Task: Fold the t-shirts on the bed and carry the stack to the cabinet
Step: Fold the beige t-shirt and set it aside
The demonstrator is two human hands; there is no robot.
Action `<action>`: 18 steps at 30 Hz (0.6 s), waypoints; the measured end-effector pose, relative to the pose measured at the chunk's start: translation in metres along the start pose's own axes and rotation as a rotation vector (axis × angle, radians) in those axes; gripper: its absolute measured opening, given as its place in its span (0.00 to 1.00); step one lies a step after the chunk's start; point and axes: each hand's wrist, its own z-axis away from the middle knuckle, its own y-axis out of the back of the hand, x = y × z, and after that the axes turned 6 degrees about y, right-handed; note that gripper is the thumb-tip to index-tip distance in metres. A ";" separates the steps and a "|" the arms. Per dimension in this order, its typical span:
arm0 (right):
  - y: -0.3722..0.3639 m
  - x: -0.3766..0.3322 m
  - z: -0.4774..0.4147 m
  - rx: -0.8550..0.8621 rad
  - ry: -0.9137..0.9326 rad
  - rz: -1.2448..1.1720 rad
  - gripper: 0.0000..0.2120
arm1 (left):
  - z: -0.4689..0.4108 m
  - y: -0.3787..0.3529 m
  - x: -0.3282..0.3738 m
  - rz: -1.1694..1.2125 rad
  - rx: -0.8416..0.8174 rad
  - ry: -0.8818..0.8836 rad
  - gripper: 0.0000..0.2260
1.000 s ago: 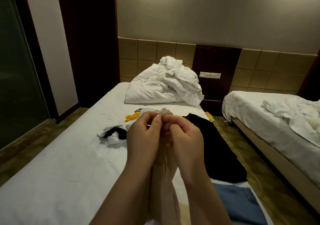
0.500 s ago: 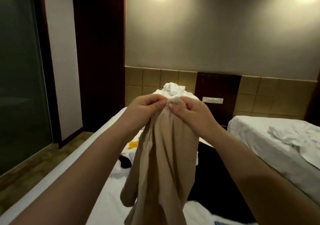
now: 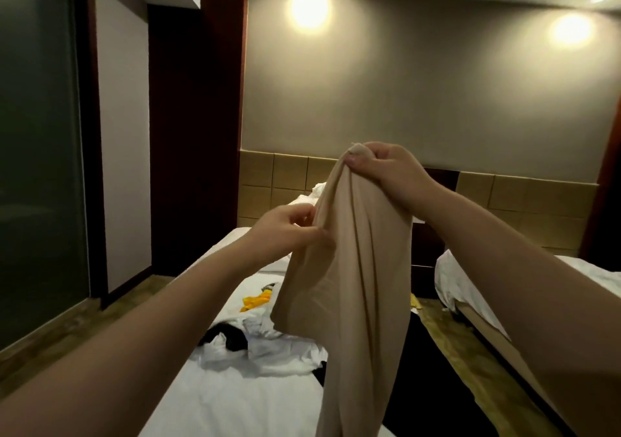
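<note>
Beige t-shirt hangs creased, pinched by left hand and right hand

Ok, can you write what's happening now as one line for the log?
step: holding up beige t-shirt | right hand: grips top | left hand: pinches edge lower down | bed: loose clothes below

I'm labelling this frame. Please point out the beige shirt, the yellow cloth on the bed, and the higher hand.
beige shirt [image 3: 356, 268], head view, middle of the hanging fabric.
yellow cloth [image 3: 255, 301], head view, centre of the crumpled heap.
right hand [image 3: 389, 176], head view, back of the hand.
</note>
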 end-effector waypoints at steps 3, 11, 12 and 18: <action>0.000 0.005 0.005 0.005 -0.020 0.010 0.09 | 0.003 -0.018 -0.009 0.057 0.005 0.023 0.17; 0.014 0.027 0.019 0.042 -0.084 0.040 0.14 | 0.003 -0.065 -0.037 0.093 0.231 0.072 0.06; 0.015 0.030 0.020 0.056 -0.097 0.035 0.14 | 0.005 -0.071 -0.043 0.081 0.240 0.093 0.08; 0.026 0.040 0.032 0.055 -0.141 0.097 0.11 | 0.005 -0.083 -0.077 0.076 0.325 0.218 0.16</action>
